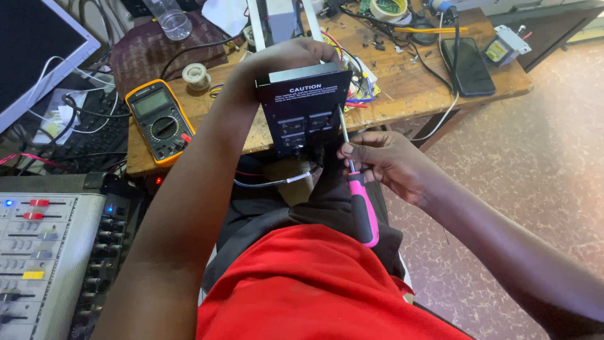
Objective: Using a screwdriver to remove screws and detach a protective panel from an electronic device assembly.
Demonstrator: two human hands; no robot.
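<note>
My left hand (286, 55) grips the top edge of a black metal panel (306, 113) with sockets and a white warning label, holding it upright over my lap at the bench's front edge. My right hand (384, 160) holds a screwdriver (362, 201) with a pink and black handle. Its metal shaft points up along the panel's right edge. Coloured wires (358, 94) show behind the panel. A grey cable (277, 182) hangs below it.
A yellow multimeter (160, 119) lies on the wooden bench (415, 88) at the left. A black phone (469, 66), a tape roll (387, 7), a solder spool (196, 75) and a clear bottle (170, 17) are on the bench. An audio mixer (50, 252) stands at the lower left, a monitor (31, 44) at the upper left.
</note>
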